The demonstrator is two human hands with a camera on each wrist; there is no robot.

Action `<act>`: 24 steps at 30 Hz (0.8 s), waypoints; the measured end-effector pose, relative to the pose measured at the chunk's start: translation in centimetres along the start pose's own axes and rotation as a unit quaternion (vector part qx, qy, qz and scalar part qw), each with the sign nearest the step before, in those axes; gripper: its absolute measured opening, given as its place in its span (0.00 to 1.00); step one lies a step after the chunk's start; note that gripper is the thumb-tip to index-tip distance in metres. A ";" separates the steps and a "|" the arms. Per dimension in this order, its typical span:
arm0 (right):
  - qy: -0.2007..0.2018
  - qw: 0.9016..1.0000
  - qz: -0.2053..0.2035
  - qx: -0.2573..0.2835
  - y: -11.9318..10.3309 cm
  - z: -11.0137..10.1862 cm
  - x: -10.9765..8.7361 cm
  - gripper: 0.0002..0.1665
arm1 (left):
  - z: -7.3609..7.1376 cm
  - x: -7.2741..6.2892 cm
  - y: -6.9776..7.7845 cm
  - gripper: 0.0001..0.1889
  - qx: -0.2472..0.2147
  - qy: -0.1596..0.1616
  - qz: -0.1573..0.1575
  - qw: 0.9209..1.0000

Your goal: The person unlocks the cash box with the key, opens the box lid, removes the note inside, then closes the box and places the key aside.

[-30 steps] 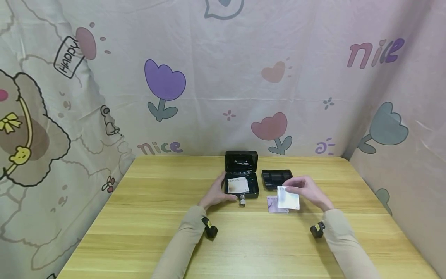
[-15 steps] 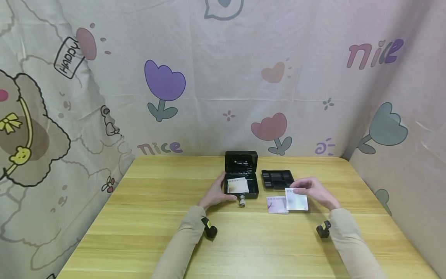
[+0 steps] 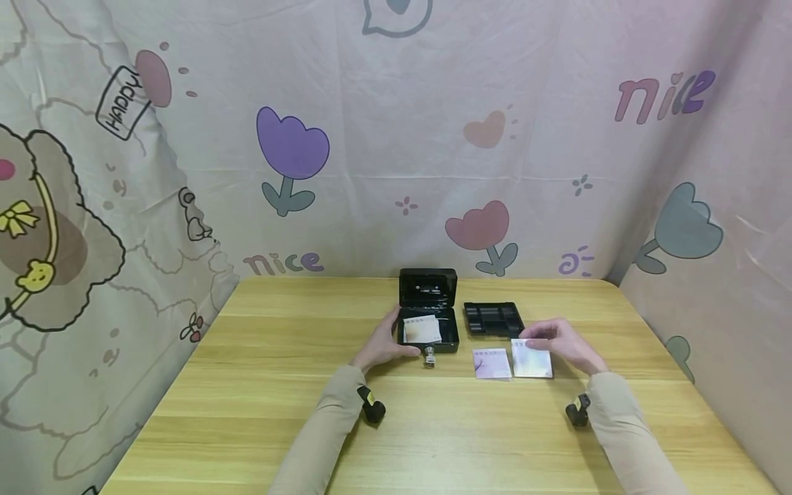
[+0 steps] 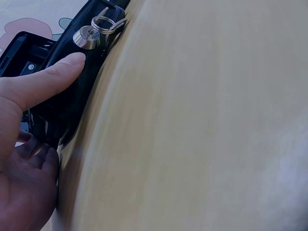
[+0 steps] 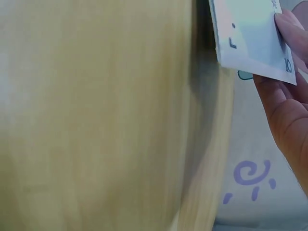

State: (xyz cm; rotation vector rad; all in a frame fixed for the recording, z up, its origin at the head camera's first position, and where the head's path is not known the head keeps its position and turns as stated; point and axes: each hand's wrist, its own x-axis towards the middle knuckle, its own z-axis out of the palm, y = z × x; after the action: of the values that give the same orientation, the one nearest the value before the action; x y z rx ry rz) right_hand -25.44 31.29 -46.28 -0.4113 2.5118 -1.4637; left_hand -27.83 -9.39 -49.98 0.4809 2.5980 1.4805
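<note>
A black cash box stands with its lid raised and a folded banknote inside. My left hand grips its left side, the thumb along the front near the lock, from which keys on a ring hang. My right hand pinches another folded banknote by its top edge, thumb on the upper face and fingers beneath. In the right wrist view this pale note shows a 10 at its corner. Just left of it a purplish banknote lies flat on the table.
A black compartment tray lies right of the cash box, behind the notes. The wooden table ends at the back against a printed curtain, which also hangs along both sides.
My right hand has moved right and slightly nearer with its banknote, first overlapping the purplish note and now beside it, closer to the table. My left hand has stayed on the cash box.
</note>
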 end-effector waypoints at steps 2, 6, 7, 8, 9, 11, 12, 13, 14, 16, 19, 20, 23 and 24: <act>-0.003 1.000 0.005 -0.007 0.0 0.1 0.0 0.17 | 0.0 0.0 -0.1 0.63 0.005 0.001 0.002 1.000; -0.002 1.000 0.011 -0.023 -0.2 0.2 0.1 0.16 | 0.0 0.1 -0.1 0.63 0.013 0.001 -0.001 1.000; -0.002 1.000 0.010 -0.028 -0.2 0.2 0.1 0.16 | 0.0 0.0 -0.1 0.63 0.013 0.001 -0.002 1.000; -0.001 1.000 0.011 -0.029 -0.2 0.2 0.1 0.16 | 0.0 0.0 -0.1 0.63 0.012 0.000 -0.004 1.000; 0.000 0.999 0.013 -0.030 -0.2 0.2 0.1 0.16 | 0.0 0.0 -0.1 0.63 0.011 -0.001 -0.006 1.000; 0.002 0.999 0.018 -0.038 -0.2 0.3 0.1 0.15 | 0.0 0.0 -0.1 0.63 0.007 0.000 -0.004 1.000; 0.002 0.999 0.018 -0.044 -0.2 0.4 0.1 0.16 | 0.0 0.0 -0.1 0.63 0.005 0.000 -0.004 1.000; 0.001 0.999 0.019 -0.050 -0.2 0.4 0.1 0.16 | 0.0 0.0 -0.1 0.63 0.005 0.000 -0.004 1.000; 0.002 0.998 0.022 -0.056 -0.2 0.5 0.1 0.16 | 0.0 0.0 -0.1 0.63 0.005 0.000 -0.005 1.000; 0.003 0.997 0.026 -0.071 -0.2 0.6 0.1 0.15 | 0.0 0.0 0.0 0.63 0.004 0.002 -0.004 1.000; 0.003 0.996 0.027 -0.089 -0.1 0.6 0.2 0.16 | 0.0 0.0 0.0 0.63 0.003 0.002 -0.005 1.000; 0.004 0.995 0.028 -0.093 -0.1 0.6 0.2 0.16 | 0.0 0.0 0.0 0.63 0.003 0.003 -0.004 1.000; -0.002 0.994 0.023 -0.109 0.0 0.7 0.3 0.17 | 0.0 0.0 0.0 0.63 0.004 0.003 -0.002 1.000; -0.004 0.993 0.022 -0.114 0.0 0.7 0.3 0.17 | 0.0 0.0 0.0 0.63 0.004 0.004 -0.002 1.000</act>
State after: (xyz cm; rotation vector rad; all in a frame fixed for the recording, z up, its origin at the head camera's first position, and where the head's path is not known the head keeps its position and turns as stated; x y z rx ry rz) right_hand -25.51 30.65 -46.66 -0.3938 2.6737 -1.1606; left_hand -27.84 -9.37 -49.94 0.4708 2.6100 1.4742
